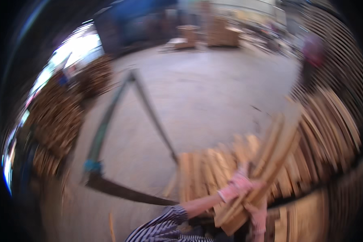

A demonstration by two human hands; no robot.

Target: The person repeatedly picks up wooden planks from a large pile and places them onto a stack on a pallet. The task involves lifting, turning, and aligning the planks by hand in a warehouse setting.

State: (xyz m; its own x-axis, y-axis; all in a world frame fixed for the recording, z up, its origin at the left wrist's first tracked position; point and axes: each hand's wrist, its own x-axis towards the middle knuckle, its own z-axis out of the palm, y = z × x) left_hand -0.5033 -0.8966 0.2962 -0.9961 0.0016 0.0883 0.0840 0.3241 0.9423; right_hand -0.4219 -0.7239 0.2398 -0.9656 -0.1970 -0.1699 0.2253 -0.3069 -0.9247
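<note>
Pink gloves cover both my hands. A small bundle of long wooden boards (279,155) slants up to the right in front of me, blurred by motion. My left hand (238,186) is closed around the boards from the left side, partway along them. Lower down, my right hand (258,215) grips the same bundle near its close end. Beneath and behind it lies a row of loose wooden boards (209,169), side by side.
A green metal frame (105,129) stands to the left on the concrete floor (197,92). More boards (330,121) are piled at the right, where a person (312,54) stands farther back. Stacked wood (58,113) lines the left side; brown stacks (222,33) stand at the far end.
</note>
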